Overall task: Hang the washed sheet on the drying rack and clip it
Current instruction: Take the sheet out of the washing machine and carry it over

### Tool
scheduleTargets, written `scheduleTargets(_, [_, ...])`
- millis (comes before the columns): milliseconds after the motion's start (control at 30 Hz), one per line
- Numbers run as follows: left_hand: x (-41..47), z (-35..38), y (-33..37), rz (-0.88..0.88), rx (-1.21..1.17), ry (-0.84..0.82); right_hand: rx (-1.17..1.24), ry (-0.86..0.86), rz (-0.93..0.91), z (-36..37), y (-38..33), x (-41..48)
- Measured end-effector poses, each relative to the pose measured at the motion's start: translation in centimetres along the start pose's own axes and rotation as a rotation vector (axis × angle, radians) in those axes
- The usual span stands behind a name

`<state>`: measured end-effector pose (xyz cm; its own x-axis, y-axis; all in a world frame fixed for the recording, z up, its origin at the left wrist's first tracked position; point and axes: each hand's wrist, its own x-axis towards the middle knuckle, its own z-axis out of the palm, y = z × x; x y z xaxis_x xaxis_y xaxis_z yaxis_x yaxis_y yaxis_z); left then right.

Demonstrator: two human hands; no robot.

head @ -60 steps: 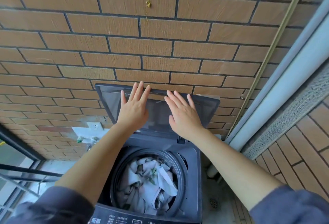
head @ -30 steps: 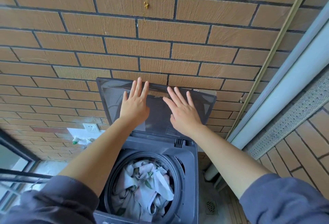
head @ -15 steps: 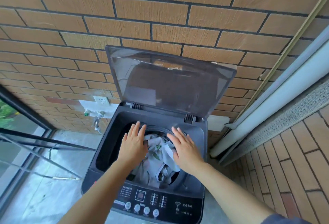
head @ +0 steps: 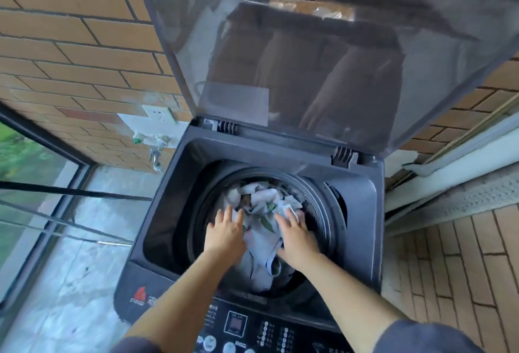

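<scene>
A crumpled pale sheet with green leaf prints lies bunched inside the drum of a dark grey top-loading washing machine. Both my hands reach down into the drum. My left hand rests on the sheet's left side with fingers spread. My right hand presses on the right side, its fingertips sinking into a fold of cloth. Neither hand has clearly closed around the fabric. No drying rack or clips are in view.
The machine's tinted lid stands upright against the brick wall. The control panel is at the near edge. A wall socket and tap sit to the left, above a glass railing. Tiled floor and a door sill lie to the right.
My hands left the raised lid, dropped into the drum and now press deeper onto the sheet. The camera has leaned closer over the machine.
</scene>
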<state>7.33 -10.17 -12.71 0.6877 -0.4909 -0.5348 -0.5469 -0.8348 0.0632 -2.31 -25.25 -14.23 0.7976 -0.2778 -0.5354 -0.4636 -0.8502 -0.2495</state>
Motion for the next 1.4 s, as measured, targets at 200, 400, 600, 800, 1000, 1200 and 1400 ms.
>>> scheduleTargets(200, [6.1,3.0,-0.8,-0.062,-0.041,-0.055,0.179,-0.100,0.167,3.6,0.4,5.9])
scheduleTargets(400, [10.6,5.3,-0.8,-0.105,-0.217,-0.171,0.223,-0.207,0.201,7.9,0.6,9.4])
scheduleTargets(600, [13.2,7.9,-1.3,-0.099,-0.283,-0.252,0.212,-0.144,0.222,11.0,1.1,10.6])
scheduleTargets(800, [11.8,6.6,-0.9,0.002,-0.203,-0.146,0.229,-0.108,0.236,8.8,1.1,9.2])
scheduleTargets(1000, [7.3,1.9,-0.5,0.074,-0.288,-0.038,0.136,-0.017,0.188,3.0,0.9,4.4])
scheduleTargets(1200, [0.6,-5.1,-0.2,0.144,-0.378,0.042,0.206,0.064,0.074,-4.0,-0.3,-2.5])
scheduleTargets(1400, [-6.1,-10.1,-0.4,0.176,-0.405,0.083,0.170,0.164,-0.022,-9.3,-2.3,-8.7])
